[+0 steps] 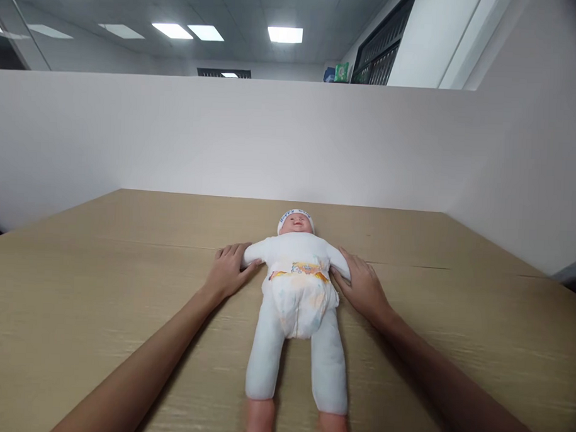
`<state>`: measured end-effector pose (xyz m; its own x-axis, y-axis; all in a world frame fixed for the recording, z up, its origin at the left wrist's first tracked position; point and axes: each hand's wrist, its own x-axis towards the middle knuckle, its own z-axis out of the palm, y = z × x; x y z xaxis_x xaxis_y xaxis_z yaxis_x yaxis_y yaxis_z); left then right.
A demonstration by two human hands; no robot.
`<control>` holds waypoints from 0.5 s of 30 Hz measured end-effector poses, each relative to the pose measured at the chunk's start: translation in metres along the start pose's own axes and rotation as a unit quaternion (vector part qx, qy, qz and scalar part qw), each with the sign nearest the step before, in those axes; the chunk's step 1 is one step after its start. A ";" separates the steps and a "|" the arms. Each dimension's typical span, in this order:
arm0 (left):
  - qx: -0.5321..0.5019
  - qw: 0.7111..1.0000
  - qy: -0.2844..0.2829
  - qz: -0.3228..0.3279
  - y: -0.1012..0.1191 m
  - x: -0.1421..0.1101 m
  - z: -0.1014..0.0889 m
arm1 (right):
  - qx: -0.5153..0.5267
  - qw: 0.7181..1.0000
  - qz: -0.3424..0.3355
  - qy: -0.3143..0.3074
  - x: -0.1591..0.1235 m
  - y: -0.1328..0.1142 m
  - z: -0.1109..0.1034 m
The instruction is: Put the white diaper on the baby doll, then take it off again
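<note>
Head view: one baby doll [298, 254] lies face up at the middle of one wood-toned table [171, 313], its head toward the far edge. It wears one white cap [296, 213] with dark lettering and one diaper [301, 298] with orange markings around its waist. Two bare hands hold its two white arms, one each: the left hand [228, 270] and the right hand [361, 283], both with fingers partly curled around an arm. Two white legs [266, 360] point toward the viewer, slightly apart.
</note>
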<state>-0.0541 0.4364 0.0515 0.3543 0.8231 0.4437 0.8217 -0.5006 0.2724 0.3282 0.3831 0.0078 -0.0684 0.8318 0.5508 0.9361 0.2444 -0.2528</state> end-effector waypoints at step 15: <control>0.023 0.986 -0.095 -0.133 0.082 -0.014 -0.046 | 0.121 0.972 0.190 -0.068 -0.007 -0.072 -0.060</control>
<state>-0.0122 0.3717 0.1074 0.1976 0.9610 0.1933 0.9143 -0.2518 0.3173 0.2817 0.3300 0.0704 0.2061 0.9389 0.2756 0.7947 0.0037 -0.6069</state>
